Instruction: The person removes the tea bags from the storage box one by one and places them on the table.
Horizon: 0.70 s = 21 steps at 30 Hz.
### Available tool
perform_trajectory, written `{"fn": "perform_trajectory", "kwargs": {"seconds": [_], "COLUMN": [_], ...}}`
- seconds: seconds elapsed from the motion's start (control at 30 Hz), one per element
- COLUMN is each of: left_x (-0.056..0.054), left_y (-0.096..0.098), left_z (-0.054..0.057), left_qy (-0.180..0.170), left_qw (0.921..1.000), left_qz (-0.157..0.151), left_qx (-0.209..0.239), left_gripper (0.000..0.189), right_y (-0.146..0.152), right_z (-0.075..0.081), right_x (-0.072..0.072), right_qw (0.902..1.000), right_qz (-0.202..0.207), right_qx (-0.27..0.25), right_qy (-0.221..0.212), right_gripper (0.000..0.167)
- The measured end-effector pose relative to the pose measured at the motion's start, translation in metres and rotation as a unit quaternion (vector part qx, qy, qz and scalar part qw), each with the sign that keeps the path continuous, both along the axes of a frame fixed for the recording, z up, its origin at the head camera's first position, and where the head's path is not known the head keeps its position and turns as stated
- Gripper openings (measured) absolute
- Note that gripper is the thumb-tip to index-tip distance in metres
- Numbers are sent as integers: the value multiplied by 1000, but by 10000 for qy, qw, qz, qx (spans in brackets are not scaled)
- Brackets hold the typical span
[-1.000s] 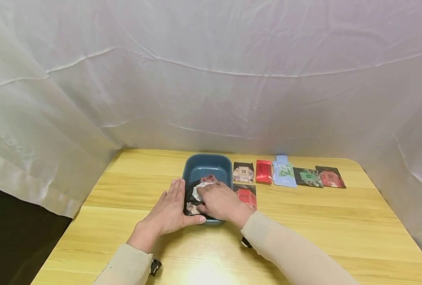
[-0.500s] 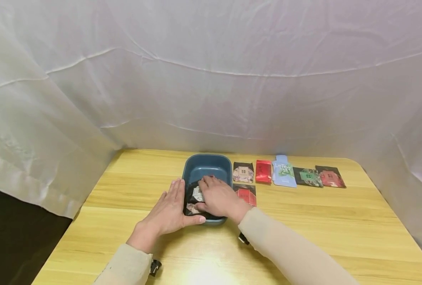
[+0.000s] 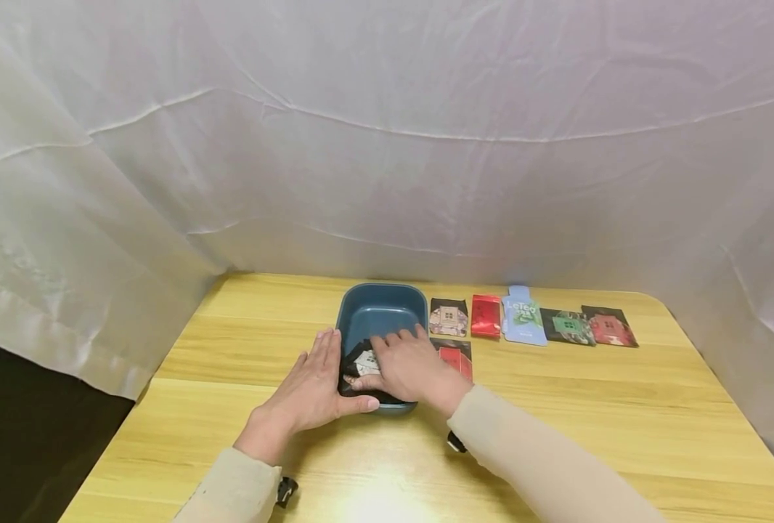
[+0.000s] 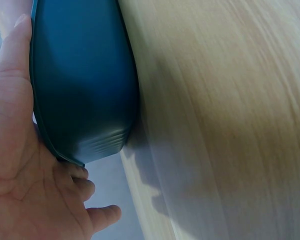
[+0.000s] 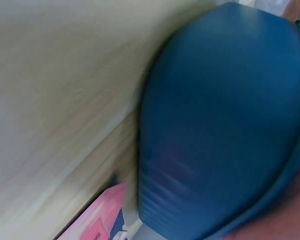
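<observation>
A dark blue rectangular bin stands near the back of the table. Black sachets with pale labels lie in its front part, partly hidden by my right hand. That hand reaches over the right side, its fingers spread across the sachets and its thumb pointing left. My left hand rests along the bin's left side with straight fingers, the thumb on the front rim. In the left wrist view, the palm lies against the rim of the bin. The right wrist view shows mostly the bin's outer wall.
Right of the bin lie a black sachet with a beige label, a shiny red packet, a light blue pouch, a green-labelled sachet, a red-labelled one, and another nearer me. A pale curtain hangs behind.
My right hand's fingers have spread out and moved toward the right over the sachets. A reddish sachet seen in the bin earlier is now covered. The left hand has stayed in place.
</observation>
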<state>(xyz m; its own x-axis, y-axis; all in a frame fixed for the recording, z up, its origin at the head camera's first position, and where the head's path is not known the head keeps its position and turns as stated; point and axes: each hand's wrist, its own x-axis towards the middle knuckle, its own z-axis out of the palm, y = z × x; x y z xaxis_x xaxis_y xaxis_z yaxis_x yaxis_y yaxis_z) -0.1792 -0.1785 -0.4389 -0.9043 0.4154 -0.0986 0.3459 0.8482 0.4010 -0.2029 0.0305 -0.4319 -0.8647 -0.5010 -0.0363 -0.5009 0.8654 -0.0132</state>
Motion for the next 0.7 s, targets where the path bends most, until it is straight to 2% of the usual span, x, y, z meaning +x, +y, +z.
{"fn": "perform_trajectory", "kwargs": {"seconds": [0.2,0.47,0.6,0.7], "left_x": [1,1,1,1], "left_y": [0,1,1,1], "left_z": [2,2,2,2], "left_qy": [28,47,39,26], "left_qw": [10000,10000,10000,10000], "left_qz": [16,38,60,76], "left_qx": [-21,29,4,-18], "left_gripper": [139,139,140,141], "right_y": [10,16,19,23], "right_z": [5,8,10,17], "right_x": [11,15,12,6], "right_qw": [9994,9982,9981,9988], "right_qz": [287,259,277,334], "right_qx": [-18,373,261,53], "right_qy": [188,399,476,345], "right_gripper": [82,80,68,52]}}
